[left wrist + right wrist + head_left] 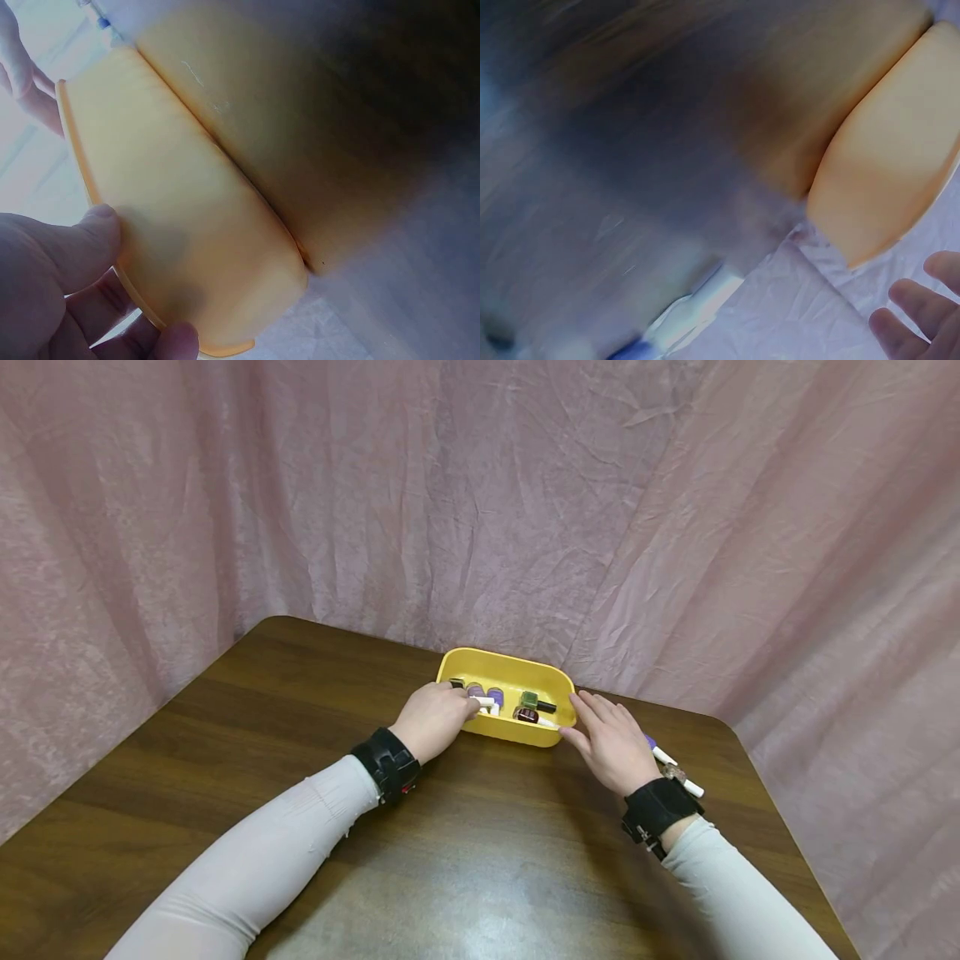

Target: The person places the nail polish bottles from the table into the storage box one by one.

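Yellow bin [502, 731] at desk [300, 760] far edge. Left hand [433, 718] grip curled over its left rim; right hand [611, 739] flat, open against right end. Bottles [528, 702] inside; pens [678, 774] behind right wrist.

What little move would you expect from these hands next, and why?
Probably the left hand lets go of the white-capped bottle it grips over the yellow tub: other bottles already lie inside, while the right hand steadies the tub's end.
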A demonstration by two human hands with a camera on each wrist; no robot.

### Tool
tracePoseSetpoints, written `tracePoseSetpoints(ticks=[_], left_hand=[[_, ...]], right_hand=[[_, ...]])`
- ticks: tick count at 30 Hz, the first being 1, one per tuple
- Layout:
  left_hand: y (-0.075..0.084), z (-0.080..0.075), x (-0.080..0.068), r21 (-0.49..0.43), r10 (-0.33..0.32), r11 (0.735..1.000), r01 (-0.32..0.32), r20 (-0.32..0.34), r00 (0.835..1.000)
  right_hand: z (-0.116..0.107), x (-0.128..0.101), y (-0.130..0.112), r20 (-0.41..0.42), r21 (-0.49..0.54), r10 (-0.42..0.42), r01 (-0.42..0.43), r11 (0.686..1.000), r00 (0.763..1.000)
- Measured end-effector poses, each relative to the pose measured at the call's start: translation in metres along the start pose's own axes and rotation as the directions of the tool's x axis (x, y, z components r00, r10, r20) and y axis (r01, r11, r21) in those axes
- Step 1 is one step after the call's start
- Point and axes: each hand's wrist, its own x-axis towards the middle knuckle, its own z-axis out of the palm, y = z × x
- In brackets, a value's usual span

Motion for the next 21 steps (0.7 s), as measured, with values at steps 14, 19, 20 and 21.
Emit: tracePoseSetpoints(ticks=[14, 19, 20, 21], left_hand=[[0.001, -0.002, 0.000, -0.010, -0.012, 1.000, 0.012, 0.025, 1.000], [0.001, -0.002, 0.001, -0.013, -0.013, 1.000, 0.013, 0.026, 1.000], [0.001, -0.002, 0.001, -0.012, -0.012, 1.000, 0.012, 0.028, 1.000], [0.001, -0.003, 0.001, -0.011, -0.011, 1.000, 0.011, 0.029, 1.000]], right_hand=[[-0.009, -0.019, 0.016, 0.015, -0.028, 0.042, -0.042, 0.999, 0.999], [-0.011, -0.023, 0.020, 0.000, -0.046, 0.047, -0.047, 0.998, 0.999], [-0.011, -0.024, 0.021, -0.003, -0.048, 0.049, -0.049, 0.998, 0.999], [-0.011, -0.025, 0.022, -0.004, -0.051, 0.053, -0.053, 0.997, 0.999]])
